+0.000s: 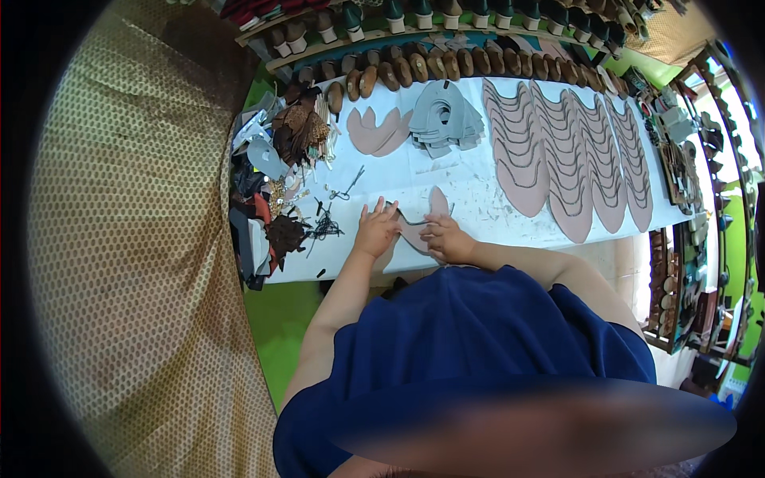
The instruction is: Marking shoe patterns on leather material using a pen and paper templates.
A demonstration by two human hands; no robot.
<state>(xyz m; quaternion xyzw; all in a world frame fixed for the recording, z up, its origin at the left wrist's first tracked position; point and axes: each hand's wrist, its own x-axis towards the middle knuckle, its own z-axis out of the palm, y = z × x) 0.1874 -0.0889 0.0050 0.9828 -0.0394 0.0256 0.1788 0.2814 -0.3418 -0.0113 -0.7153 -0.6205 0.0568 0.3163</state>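
Note:
A curved, pinkish-beige shoe upper piece (pixel 415 236) with a dark strip along its inner edge lies on the white-covered table in front of me. My left hand (pixel 377 229) rests at its left end, fingers spread and thumb side touching the piece. At the other side my right hand (pixel 448 240) has its fingers bent onto the piece, pinching or pressing its edge. The tip of the piece rises beyond the right hand, and a thin dark thing (pixel 453 209) shows beside it. My fingers cover part of the edge.
Rows of overlapping pink upper pieces (pixel 574 215) cover the right of the table (pixel 382 267). Grey pieces (pixel 446 119) and several pink ones (pixel 374 139) lie farther back. Scraps and dark strips (pixel 323 225) clutter the left. Brown shoe forms (pixel 402 72) line the far edge.

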